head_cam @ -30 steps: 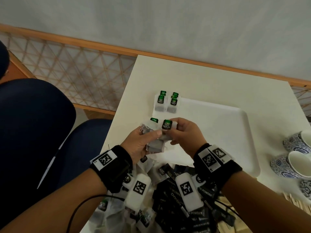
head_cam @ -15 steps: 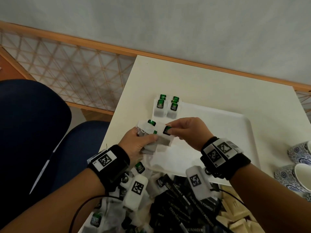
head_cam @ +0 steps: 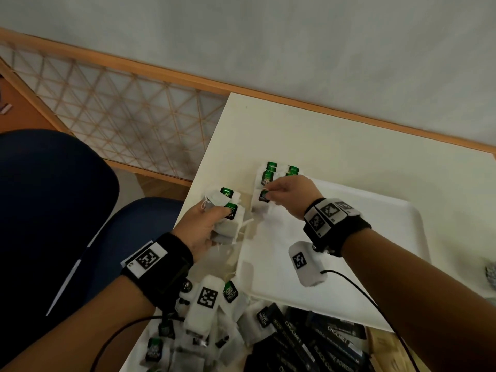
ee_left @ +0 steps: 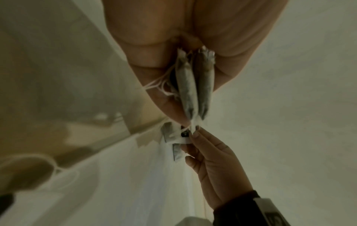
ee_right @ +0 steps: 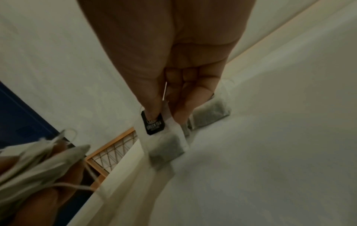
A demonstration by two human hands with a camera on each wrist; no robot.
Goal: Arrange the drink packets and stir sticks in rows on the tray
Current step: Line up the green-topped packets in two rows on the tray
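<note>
We see bare tray point(head_cam: 375, 237) surface right of the placed tea bags point(head_cam: 279, 174) (open passage); loose packets point(head_cam: 295, 342) crowd its near edge.

Readable markings you have in view:
- "GREEN TEA" on the dark tag point(ee_right: 153, 124) of the tea bag your right hand point(ee_right: 170, 64) pinches.
- "CHOCMET" on the black sachets point(head_cam: 303, 339) at the table's near edge.
- "POWDER" on one sachet point(head_cam: 345, 365) lower right.
- Other tea tags: print too small to read.
</note>
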